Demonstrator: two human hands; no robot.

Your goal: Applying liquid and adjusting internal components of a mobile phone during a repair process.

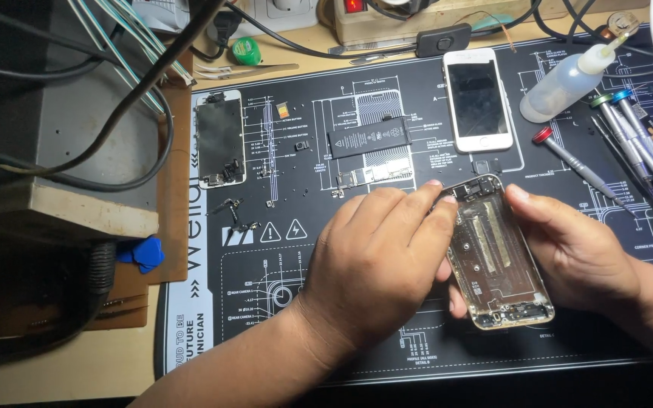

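An opened phone shell (496,257), metal and empty inside, lies on the black repair mat (266,264). My left hand (379,261) grips the shell's left edge, with fingertips at its top left corner. Along the right edge, my right hand (576,249) holds the shell, thumb near the top. A black battery (369,138) and a logic board (376,175) lie just behind my left hand. Further back, a white phone (478,98) lies face up. A detached screen (221,140) rests at the mat's left.
Several screwdrivers (629,147) and a squeeze bottle (568,83) lie at the right rear. Small parts and screws (236,215) sit near the detached screen. Blue picks (143,253) lie left of the mat. Cables (115,113) hang across the left rear; a power strip (387,19) stands behind.
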